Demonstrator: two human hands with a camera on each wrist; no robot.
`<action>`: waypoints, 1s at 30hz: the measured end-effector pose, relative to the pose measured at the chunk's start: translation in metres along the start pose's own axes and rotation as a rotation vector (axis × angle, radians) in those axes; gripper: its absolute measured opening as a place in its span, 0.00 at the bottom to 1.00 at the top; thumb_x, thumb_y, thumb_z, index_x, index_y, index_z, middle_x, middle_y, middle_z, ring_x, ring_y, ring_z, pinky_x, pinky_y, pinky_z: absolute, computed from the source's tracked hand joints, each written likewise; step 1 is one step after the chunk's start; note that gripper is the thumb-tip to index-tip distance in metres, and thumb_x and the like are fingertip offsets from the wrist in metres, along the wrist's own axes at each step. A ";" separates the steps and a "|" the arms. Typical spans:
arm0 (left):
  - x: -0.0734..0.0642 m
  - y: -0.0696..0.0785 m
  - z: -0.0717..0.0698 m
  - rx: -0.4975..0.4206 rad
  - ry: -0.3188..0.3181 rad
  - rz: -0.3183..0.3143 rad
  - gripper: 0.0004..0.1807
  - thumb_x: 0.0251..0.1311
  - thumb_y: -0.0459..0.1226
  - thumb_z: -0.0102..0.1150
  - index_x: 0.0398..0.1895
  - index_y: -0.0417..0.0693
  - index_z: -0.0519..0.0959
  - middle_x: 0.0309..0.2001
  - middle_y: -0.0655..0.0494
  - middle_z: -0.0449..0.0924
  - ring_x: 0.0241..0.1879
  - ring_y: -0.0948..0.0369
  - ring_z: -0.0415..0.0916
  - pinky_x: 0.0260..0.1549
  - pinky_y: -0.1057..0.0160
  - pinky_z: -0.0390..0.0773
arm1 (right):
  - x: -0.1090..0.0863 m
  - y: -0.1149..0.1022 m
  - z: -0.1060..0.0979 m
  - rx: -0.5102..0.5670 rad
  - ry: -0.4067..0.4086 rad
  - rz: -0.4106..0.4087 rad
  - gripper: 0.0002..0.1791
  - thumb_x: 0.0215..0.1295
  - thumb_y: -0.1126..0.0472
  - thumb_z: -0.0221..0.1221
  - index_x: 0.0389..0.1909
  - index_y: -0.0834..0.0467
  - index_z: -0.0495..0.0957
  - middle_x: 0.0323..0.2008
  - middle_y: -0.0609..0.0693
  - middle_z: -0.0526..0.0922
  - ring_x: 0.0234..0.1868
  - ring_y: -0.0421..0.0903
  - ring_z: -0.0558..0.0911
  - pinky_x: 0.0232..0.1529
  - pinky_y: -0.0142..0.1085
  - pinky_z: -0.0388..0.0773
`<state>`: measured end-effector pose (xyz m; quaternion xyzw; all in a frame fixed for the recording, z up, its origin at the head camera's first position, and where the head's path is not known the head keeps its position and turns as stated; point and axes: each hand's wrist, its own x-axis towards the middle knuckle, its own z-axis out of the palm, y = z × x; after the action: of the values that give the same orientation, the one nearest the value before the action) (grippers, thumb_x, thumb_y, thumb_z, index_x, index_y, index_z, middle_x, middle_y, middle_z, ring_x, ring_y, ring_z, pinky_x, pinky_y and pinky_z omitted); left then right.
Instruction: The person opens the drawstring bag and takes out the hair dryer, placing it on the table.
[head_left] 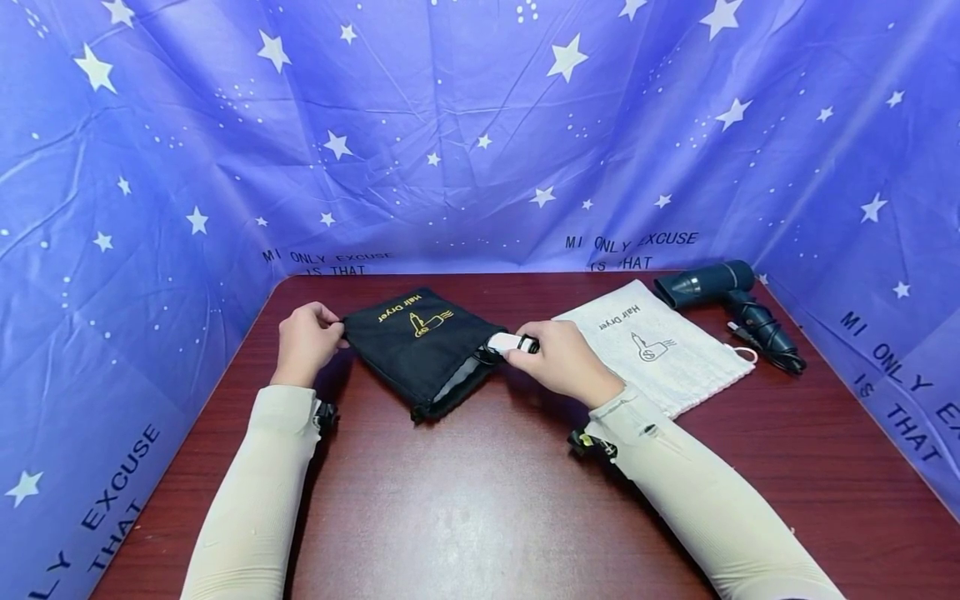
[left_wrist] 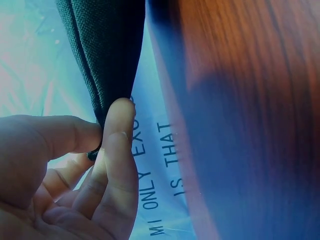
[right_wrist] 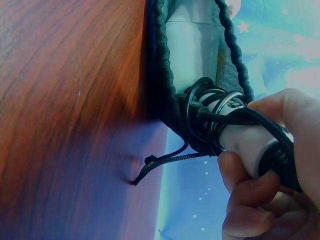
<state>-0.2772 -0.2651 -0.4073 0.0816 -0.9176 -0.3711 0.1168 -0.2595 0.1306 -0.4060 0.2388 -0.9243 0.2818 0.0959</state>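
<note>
A black drawstring bag (head_left: 420, 333) with yellow "Hair Dryer" lettering is raised at an angle over the table. Between thumb and fingers, my left hand (head_left: 306, 343) pinches the bag's closed left corner, seen close up in the left wrist view. My right hand (head_left: 562, 358) grips the white handle of a hair dryer (head_left: 504, 342), around which a black cord (right_wrist: 202, 115) is wound. The dryer's white body (right_wrist: 192, 50) lies inside the bag's open mouth, partly hidden by the cloth. A drawstring (right_wrist: 170, 159) dangles from the opening.
To the right, a white "Hair Dryer" drawstring bag (head_left: 652, 354) lies flat on the dark red wooden table (head_left: 450, 517). Beyond it at the back right rests a black hair dryer (head_left: 705, 285) with its cord wrapped round the handle. A starry blue curtain (head_left: 450, 125) encloses the table.
</note>
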 end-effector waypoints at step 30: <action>-0.001 -0.002 0.000 0.016 0.001 -0.002 0.04 0.63 0.33 0.59 0.37 0.41 0.80 0.31 0.44 0.89 0.21 0.64 0.85 0.20 0.68 0.77 | 0.001 0.003 -0.010 0.033 -0.034 -0.008 0.08 0.60 0.48 0.66 0.32 0.48 0.85 0.19 0.40 0.77 0.20 0.39 0.74 0.24 0.37 0.71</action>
<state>-0.2768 -0.2657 -0.4089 0.0837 -0.9203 -0.3641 0.1162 -0.2608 0.1381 -0.3988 0.2490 -0.9201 0.2924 0.0772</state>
